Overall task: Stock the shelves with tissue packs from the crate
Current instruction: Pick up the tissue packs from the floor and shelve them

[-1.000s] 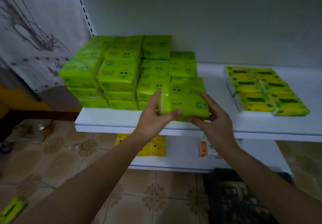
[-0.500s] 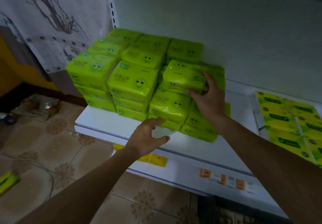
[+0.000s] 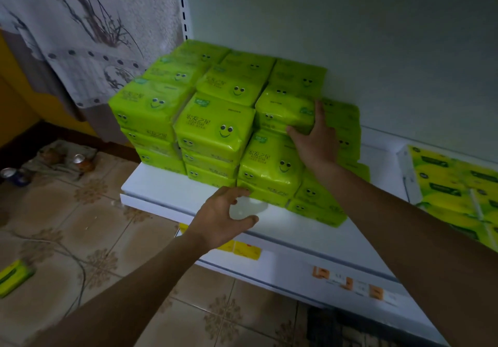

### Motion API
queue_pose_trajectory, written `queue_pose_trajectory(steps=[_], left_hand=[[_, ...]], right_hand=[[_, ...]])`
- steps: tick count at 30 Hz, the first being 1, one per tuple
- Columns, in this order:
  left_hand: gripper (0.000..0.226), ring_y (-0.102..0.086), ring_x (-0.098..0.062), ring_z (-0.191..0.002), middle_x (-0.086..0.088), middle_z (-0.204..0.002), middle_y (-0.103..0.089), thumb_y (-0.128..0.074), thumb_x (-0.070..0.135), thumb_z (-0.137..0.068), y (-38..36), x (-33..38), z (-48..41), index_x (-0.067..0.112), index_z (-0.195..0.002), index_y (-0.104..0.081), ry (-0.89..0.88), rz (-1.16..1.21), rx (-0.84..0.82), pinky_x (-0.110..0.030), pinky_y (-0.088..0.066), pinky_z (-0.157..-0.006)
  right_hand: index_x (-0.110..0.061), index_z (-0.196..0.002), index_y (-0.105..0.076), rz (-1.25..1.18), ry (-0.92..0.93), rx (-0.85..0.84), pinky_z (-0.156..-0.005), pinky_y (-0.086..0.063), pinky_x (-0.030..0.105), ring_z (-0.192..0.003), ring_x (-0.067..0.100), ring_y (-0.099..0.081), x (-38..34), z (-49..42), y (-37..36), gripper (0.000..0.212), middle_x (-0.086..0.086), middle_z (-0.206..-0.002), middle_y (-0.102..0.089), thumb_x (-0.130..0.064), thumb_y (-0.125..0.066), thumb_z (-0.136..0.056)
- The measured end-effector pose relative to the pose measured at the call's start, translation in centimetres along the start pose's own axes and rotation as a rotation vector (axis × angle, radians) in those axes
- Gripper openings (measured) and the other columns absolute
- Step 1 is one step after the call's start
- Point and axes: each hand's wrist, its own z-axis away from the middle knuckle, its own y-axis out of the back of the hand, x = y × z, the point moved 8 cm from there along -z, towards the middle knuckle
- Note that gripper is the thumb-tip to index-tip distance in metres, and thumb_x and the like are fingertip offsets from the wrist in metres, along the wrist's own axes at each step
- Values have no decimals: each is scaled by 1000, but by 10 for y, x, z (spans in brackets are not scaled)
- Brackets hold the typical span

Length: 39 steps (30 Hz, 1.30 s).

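R hand [image 3: 315, 141] hides right end of held tissue pack [image 3: 283, 110]. Yellow packs [image 3: 447, 182] far right of grip cut by edge; labels [image 3: 347, 283] below grip blurred.

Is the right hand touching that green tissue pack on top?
Touching. Head view: the right hand grips the top tissue pack, thumb in front, fingers on its end.
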Motion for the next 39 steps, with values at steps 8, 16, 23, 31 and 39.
queue_pose_trajectory(steps=[8,16,23,31,39], left_hand=[[53,-52,-6,-99,9,-110,-47,-64,46,-63,-2,5,22,30,-113,-57,-82,-29,10,-11,-40,-81],[53,-54,-8,-91,6,-104,-49,-61,47,-62,-49,48,72,27,-111,-62,-218,-64,-154,-4,-34,-76],[41,-54,-14,-94,2,-107,-50,-73,20,-77,-136,116,167,25,-115,-59,-378,-113,-398,-9,-34,-72],[40,-53,-14,-93,2,-104,-48,-62,39,-78,-285,182,287,30,-116,-53,-516,-167,-702,-16,-41,-77],[39,-50,-10,-100,4,-109,-45,-67,23,-84,-458,233,377,24,-121,-55,-545,-212,-853,-13,-38,-83]], right_hand=[[-22,-149,-16,-96,111,13,-110,-25,34,-132,28,-32,-6,12,11,93,12,-143,-39,-28,-74,-76],[-21,-140,-40,-80,-12,225,-95,-41,46,-111,36,-48,59,99,115,69,21,-118,-49,-18,-69,-77],[-18,-142,-36,-57,-330,314,-94,-43,43,-113,33,-49,173,262,225,63,20,-126,-46,-13,-63,-85],[-18,-145,-31,-87,-739,392,-96,-44,38,-119,31,-49,333,466,318,62,14,-135,-47,-16,-57,-88],[-21,-144,-33,-106,-887,372,-83,-44,33,-109,27,-52,494,595,376,59,14,-130,-51,-13,-55,-91]])
